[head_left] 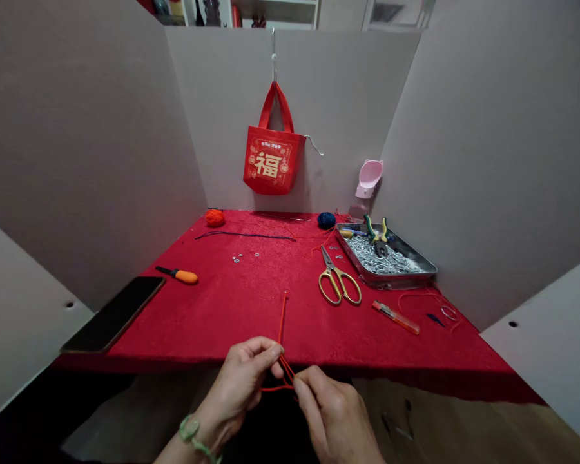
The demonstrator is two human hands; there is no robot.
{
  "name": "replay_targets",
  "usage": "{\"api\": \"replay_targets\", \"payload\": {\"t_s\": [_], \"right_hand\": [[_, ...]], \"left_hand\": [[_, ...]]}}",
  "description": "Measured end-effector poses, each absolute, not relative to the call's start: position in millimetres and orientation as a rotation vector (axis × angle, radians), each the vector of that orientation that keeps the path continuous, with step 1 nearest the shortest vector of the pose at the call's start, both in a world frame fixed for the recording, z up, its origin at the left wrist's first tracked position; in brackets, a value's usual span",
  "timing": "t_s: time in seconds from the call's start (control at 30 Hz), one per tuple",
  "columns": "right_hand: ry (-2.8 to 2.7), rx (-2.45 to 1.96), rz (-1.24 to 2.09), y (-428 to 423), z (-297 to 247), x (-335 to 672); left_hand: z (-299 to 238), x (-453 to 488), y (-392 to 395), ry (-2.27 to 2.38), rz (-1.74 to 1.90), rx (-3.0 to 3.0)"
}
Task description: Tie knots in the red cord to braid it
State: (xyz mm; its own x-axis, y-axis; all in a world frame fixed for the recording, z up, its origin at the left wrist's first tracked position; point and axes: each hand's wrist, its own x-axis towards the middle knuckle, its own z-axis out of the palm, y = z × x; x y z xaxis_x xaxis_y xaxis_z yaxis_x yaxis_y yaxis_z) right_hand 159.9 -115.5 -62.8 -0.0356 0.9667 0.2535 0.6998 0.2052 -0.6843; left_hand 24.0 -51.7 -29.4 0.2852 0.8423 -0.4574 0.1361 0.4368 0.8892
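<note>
A thin red cord (282, 322) runs from the red cloth down to my two hands at the table's near edge. My left hand (239, 386), with a green bead bracelet on its wrist, pinches the cord between thumb and forefinger. Close beside it, my right hand (331, 415) pinches the same cord, and a small loop of it hangs between the two hands. Both hands are closed on the cord, just in front of the table edge.
On the red cloth (251, 303) lie gold-handled scissors (338, 280), an orange-handled tool (180, 275), a black phone (113, 314), an orange pen (395, 317), small washers (236, 258) and a metal tray (418, 256) of metal parts with pliers. A red bag (272, 158) hangs on the back wall.
</note>
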Motion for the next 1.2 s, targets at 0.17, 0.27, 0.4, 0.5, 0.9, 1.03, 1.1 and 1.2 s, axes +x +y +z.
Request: {"api": "replay_targets", "payload": {"t_s": [0.17,0.27,0.4,0.5,0.9,1.03,1.1,1.2], "right_hand": [[-2.104,-1.589,0.39,-129,-59,156],[-2.224,-1.683,0.638,-127,-63,143],[-2.223,-1.704,1.211,-125,-82,144],[-2.162,-1.985,1.275,-129,-96,161],[-0.941,-1.1,1.674,-79,-36,133],[-1.068,-1.106,1.692,-69,-37,129],[-1.119,-1.125,1.667,-68,-39,132],[-1.07,-1.146,1.646,-68,-44,135]], "left_hand": [[-34,26,-54,1.108,0.618,1.02],[-36,25,-55,1.105,0.616,0.96],[-37,20,-55,1.143,0.623,0.963],[-36,17,-54,1.178,0.627,0.985],[-39,17,-50,1.014,0.77,1.006],[-39,11,-50,1.036,0.779,1.09],[-40,9,-50,1.073,0.771,1.139],[-43,7,-50,1.111,0.734,1.15]]}}
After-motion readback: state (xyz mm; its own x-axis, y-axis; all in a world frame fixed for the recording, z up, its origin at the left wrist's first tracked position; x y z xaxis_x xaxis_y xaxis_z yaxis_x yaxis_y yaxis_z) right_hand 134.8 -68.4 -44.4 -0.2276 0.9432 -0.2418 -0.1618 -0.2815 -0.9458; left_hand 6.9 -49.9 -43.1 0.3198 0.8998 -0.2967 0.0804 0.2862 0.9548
